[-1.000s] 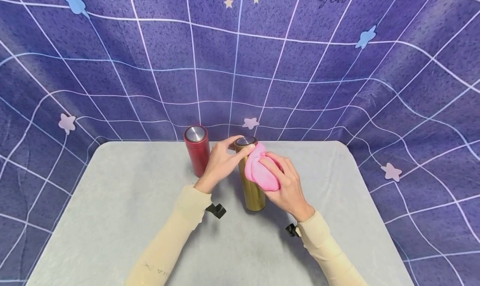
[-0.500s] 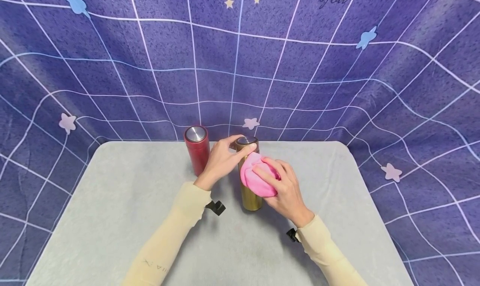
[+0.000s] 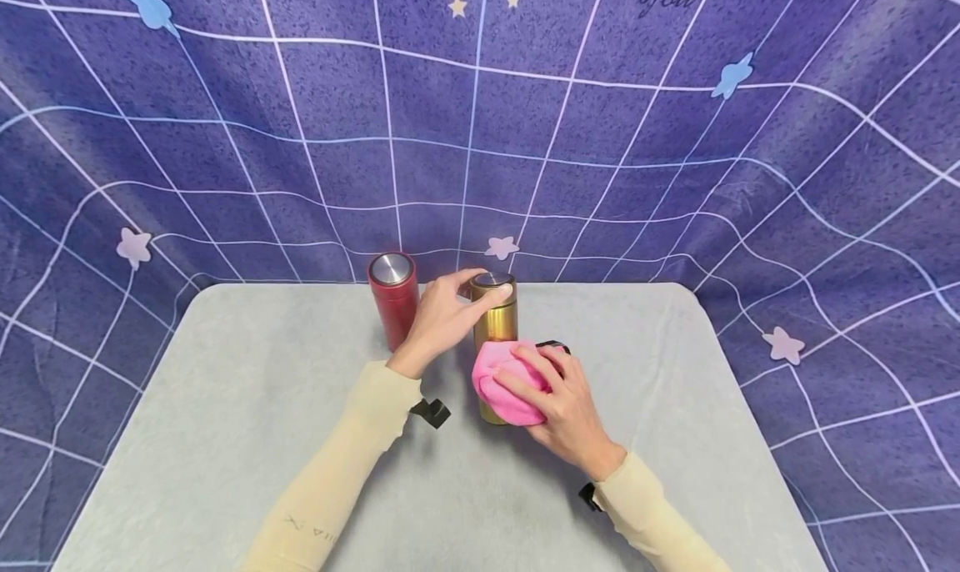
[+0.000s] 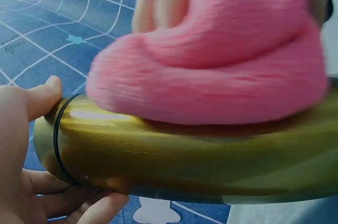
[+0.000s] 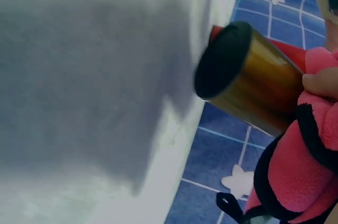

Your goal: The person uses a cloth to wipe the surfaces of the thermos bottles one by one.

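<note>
A gold thermos bottle point(image 3: 497, 323) with a steel-topped cap is gripped around its cap end by my left hand point(image 3: 444, 315), thumb on one side and fingers on the other. Its dark base point(image 5: 224, 60) shows in the right wrist view, so the bottle is lifted off the table. My right hand point(image 3: 572, 412) holds a bunched pink cloth point(image 3: 508, 387) with black edging against the bottle's lower half. In the left wrist view the fluffy cloth point(image 4: 211, 84) lies along the gold side point(image 4: 174, 155). The cloth hides part of the bottle and some right-hand fingertips.
A red thermos bottle point(image 3: 396, 312) stands upright just left of my left hand, near the table's back edge. The pale grey tabletop point(image 3: 255, 405) stretches around and in front. Behind it hangs a purple-blue grid-patterned curtain point(image 3: 315, 163) with stars.
My right hand has slid the pink cloth down the gold bottle, from near the cap to its lower half. The left hand has barely moved, and the red bottle stays put.
</note>
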`<act>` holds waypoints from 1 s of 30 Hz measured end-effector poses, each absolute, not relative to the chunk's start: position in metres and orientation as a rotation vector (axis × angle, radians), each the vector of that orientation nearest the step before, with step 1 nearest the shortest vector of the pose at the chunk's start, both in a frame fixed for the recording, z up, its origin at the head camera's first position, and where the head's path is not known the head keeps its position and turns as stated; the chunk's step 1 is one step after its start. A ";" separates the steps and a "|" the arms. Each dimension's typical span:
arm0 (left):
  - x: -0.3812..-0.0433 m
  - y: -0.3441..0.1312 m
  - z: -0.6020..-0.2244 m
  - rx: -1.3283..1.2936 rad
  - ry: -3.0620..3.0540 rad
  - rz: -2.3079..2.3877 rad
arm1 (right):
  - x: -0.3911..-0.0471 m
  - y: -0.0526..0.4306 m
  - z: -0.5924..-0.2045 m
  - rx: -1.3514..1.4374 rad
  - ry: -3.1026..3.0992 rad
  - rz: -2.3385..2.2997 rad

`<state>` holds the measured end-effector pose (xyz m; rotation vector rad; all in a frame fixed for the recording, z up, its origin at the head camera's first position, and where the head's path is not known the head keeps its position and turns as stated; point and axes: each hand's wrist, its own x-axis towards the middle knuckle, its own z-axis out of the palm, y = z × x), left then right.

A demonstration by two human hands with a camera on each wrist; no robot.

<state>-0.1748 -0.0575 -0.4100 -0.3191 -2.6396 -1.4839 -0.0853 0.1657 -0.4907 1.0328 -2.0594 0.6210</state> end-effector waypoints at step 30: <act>-0.174 -0.058 -0.410 -0.353 -2.683 -1.437 | -0.042 0.165 -0.542 1.159 -2.095 0.513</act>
